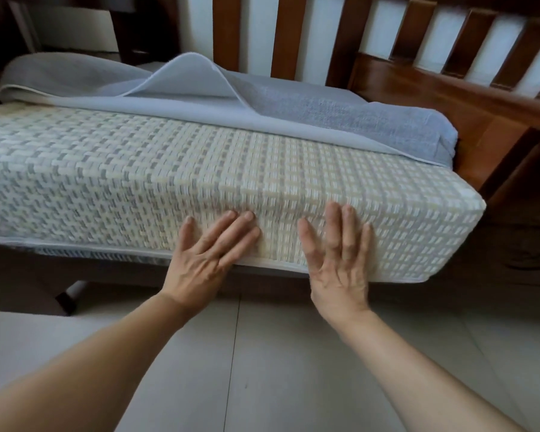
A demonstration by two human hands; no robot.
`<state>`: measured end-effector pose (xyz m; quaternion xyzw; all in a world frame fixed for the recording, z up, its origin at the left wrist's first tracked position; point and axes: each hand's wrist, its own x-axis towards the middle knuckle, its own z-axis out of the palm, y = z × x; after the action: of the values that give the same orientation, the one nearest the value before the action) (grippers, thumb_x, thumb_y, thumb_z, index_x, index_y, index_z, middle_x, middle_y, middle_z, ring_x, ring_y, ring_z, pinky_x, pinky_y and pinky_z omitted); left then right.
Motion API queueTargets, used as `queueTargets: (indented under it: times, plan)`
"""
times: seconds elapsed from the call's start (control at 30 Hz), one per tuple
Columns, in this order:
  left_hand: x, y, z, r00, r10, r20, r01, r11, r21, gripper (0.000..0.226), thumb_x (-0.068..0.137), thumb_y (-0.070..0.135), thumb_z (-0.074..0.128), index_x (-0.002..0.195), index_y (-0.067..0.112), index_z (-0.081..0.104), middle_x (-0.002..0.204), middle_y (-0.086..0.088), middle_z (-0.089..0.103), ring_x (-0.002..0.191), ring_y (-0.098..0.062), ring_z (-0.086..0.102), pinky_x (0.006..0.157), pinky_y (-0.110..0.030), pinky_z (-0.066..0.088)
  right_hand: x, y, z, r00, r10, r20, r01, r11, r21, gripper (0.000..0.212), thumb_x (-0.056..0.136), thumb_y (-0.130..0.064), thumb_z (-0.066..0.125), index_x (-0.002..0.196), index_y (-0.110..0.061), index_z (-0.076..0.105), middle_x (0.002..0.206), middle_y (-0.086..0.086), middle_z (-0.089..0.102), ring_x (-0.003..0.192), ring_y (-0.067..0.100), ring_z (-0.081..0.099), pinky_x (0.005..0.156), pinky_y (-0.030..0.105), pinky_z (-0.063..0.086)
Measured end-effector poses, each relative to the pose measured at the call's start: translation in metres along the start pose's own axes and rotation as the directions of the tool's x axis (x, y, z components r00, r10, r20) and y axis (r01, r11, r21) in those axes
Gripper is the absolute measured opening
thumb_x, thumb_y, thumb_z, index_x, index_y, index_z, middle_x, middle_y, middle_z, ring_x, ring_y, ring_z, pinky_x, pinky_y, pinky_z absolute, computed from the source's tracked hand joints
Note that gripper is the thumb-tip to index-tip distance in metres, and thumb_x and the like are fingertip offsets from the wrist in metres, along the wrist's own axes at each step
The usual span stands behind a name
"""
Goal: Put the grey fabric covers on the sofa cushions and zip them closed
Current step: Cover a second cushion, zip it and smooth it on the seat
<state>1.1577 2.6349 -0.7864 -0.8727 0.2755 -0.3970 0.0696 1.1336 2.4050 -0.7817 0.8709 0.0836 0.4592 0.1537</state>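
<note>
Woven cream-and-grey matting is facing me across the front of the sofa cushion (200, 169), which is lying lengthwise on the wooden sofa frame (443, 98) with its near edge overhanging the seat.

Item, grey fabric cover (340, 107): it is sitting partly on the cushion, wrapping the far side and the far right corner, while its loose edge is running along the top near the back. One flap is folding back on itself near the middle, showing a paler lining. I cannot tell where the zip is.

Item, my left hand (200, 263): it is pressing flat against the cushion's front face, fingers straight and together, gripping nothing.

Item, my right hand (337, 263): it is pressing flat just beside the left, fingers spread and pointing up, holding nothing.

Item, pale piping along the cushion's lower edge, passing behind both hands.

Item, pale tiled floor (262, 353): it is lying below my forearms.
</note>
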Motion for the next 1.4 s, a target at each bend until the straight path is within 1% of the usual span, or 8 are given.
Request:
queueTargets:
  times: [0.13,0.3,0.37,0.5,0.63,0.83,1.1,1.4]
  plan:
    - [0.01,-0.01,0.011,0.998,0.038,-0.056,-0.038,0.999,0.007,0.123,0.055,-0.002,0.078,0.15,0.028,0.005,0.158,0.008,-0.008,0.145,-0.01,-0.004,0.109,-0.054,0.006,0.009,-0.002,0.012,0.999,0.036,-0.009,-0.036,0.999,0.013,0.063,0.096,0.0,0.016,0.149,-0.019,-0.014,0.153,0.023,-0.022,0.143,0.041,-0.012,0.113,0.061,0.01]
    - [0.016,-0.021,0.009,0.986,0.122,-0.11,-0.115,0.991,0.065,0.108,0.054,0.007,0.07,0.145,0.03,0.018,0.158,0.004,-0.001,0.139,-0.016,0.012,0.109,-0.054,0.008,0.011,0.005,0.017,0.994,-0.003,-0.11,0.008,0.999,0.049,0.102,0.068,-0.007,0.072,0.146,-0.027,0.008,0.153,0.018,-0.003,0.145,0.035,-0.007,0.115,0.056,0.011]
    - [0.021,-0.021,0.008,0.983,0.115,-0.145,-0.104,0.991,0.08,0.105,0.055,0.006,0.07,0.145,0.032,0.022,0.154,0.002,0.009,0.138,-0.017,0.015,0.108,-0.054,0.009,0.015,0.008,0.015,0.994,-0.01,-0.104,0.014,0.999,0.039,0.113,0.058,-0.01,0.082,0.145,-0.029,0.012,0.152,0.016,0.0,0.145,0.034,-0.005,0.116,0.054,0.009]
    - [0.03,-0.021,0.001,0.977,0.108,-0.186,-0.089,0.99,0.106,0.091,0.062,0.003,0.06,0.143,0.033,0.032,0.151,0.0,0.022,0.137,-0.02,0.022,0.109,-0.055,0.011,0.025,0.012,0.006,0.993,-0.022,-0.118,0.03,0.997,0.067,0.105,0.061,-0.007,0.08,0.144,-0.029,0.021,0.152,0.015,0.002,0.144,0.034,-0.001,0.116,0.053,0.011]
    - [0.046,-0.025,-0.017,0.981,0.078,-0.179,-0.058,0.991,0.118,0.096,0.058,-0.003,0.059,0.143,0.033,0.033,0.15,-0.002,0.026,0.135,-0.022,0.029,0.11,-0.055,0.01,0.043,0.022,-0.012,0.994,-0.018,-0.111,0.027,0.996,0.087,0.107,0.057,-0.007,0.082,0.144,-0.027,0.025,0.151,0.017,0.012,0.142,0.036,0.008,0.116,0.053,0.011]
    - [0.077,-0.042,-0.051,0.986,0.074,-0.15,-0.06,0.994,0.09,0.101,0.053,-0.003,0.061,0.143,0.031,0.032,0.151,-0.002,0.025,0.136,-0.022,0.029,0.107,-0.06,0.014,0.079,0.035,-0.038,0.999,-0.002,-0.044,0.007,0.995,0.104,0.116,0.054,-0.011,0.085,0.148,-0.025,0.02,0.153,0.018,0.008,0.143,0.039,0.009,0.115,0.055,0.012]
    - [0.128,-0.071,-0.101,0.997,0.08,-0.013,-0.08,0.996,0.05,0.108,0.045,0.002,0.068,0.142,0.031,0.03,0.149,-0.006,0.025,0.134,-0.027,0.028,0.107,-0.06,0.011,0.139,0.061,-0.074,0.999,-0.02,-0.031,0.024,0.99,0.142,0.103,0.063,0.003,0.075,0.147,-0.023,0.022,0.154,0.018,0.009,0.142,0.039,0.01,0.115,0.056,0.012]
    - [0.22,-0.118,-0.17,0.984,0.077,0.16,-0.068,0.996,-0.059,0.111,0.046,0.01,0.079,0.143,0.03,0.028,0.149,-0.007,0.026,0.134,-0.03,0.028,0.105,-0.061,0.015,0.242,0.104,-0.124,0.983,-0.014,0.182,-0.023,0.98,0.2,0.114,0.054,-0.001,0.08,0.149,-0.023,0.021,0.156,0.019,0.007,0.144,0.039,0.008,0.114,0.057,0.014]
